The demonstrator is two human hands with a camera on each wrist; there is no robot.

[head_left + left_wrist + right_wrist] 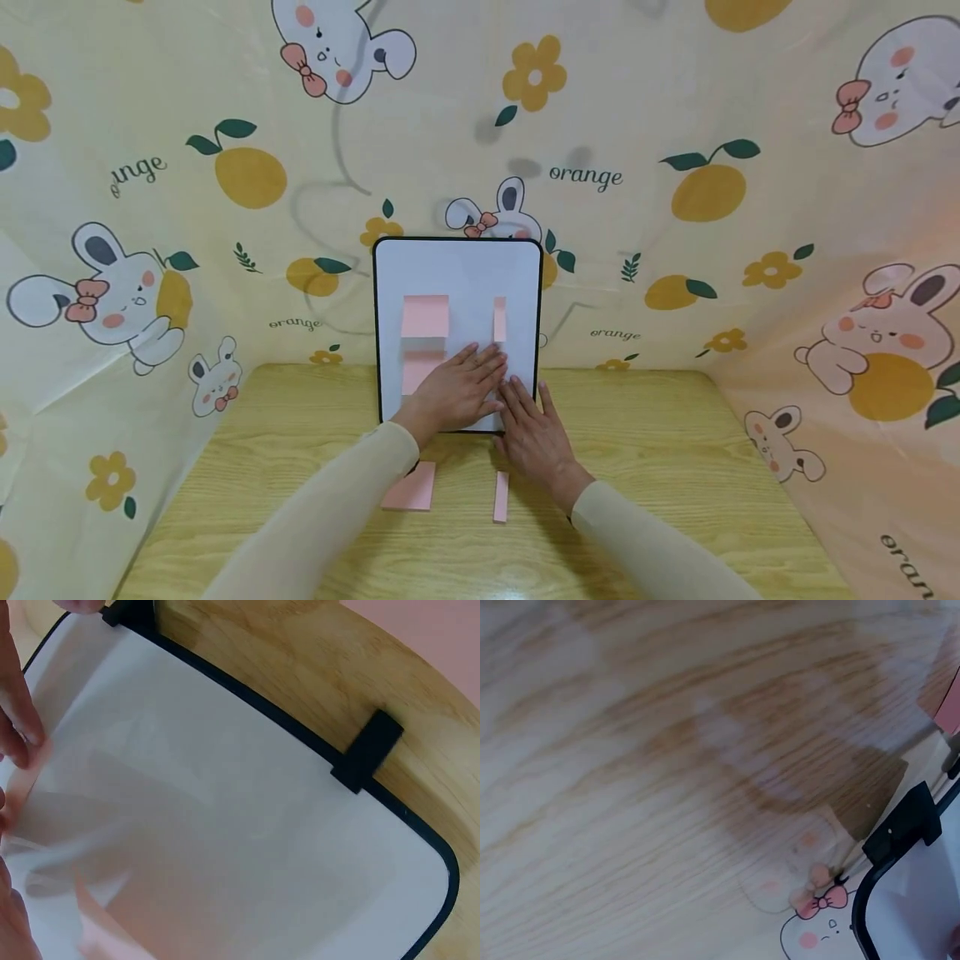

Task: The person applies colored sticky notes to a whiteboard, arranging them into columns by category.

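Note:
A black-framed whiteboard (457, 267) stands upright on the table near the back wall. My left hand (455, 393) lies across its lower part with straight fingers, partly covering a square pink sticky note (420, 368). In the left wrist view, fingertips press on a narrow pink strip (28, 780) at the board's surface. My right hand (536, 433) rests at the board's lower right, fingers extended beside the left fingertips. Higher up are another square pink note (425, 317) and a narrow pink strip note (499, 320).
On the wooden table (637, 467), a square pink note pad (411, 493) lies under the left forearm, and a narrow pink pad (500, 497) lies in front of the board. Black feet (369, 750) hold the board's lower edge. Patterned cloth (435, 125) surrounds the table.

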